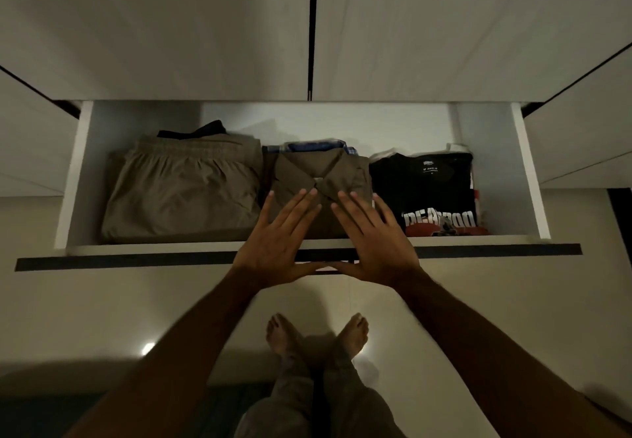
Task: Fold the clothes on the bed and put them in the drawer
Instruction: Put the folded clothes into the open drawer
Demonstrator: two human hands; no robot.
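Here our left hand (278, 237) and right hand (371, 239) lay flat with fingers straight, grasping nothing, over the folded olive collared shirt (319, 177) in the middle of the open drawer (239, 248). We judged that dragging our palms back could rumple its collar or topple the plaid stack beneath it.

drawer (79, 177): white, pulled open | khaki trousers (181, 195): folded flat, left | olive collared shirt (318, 171): folded, collar up, centre, atop blue checked garment (314, 146) | black printed tee (427, 191): folded, right, over pale items
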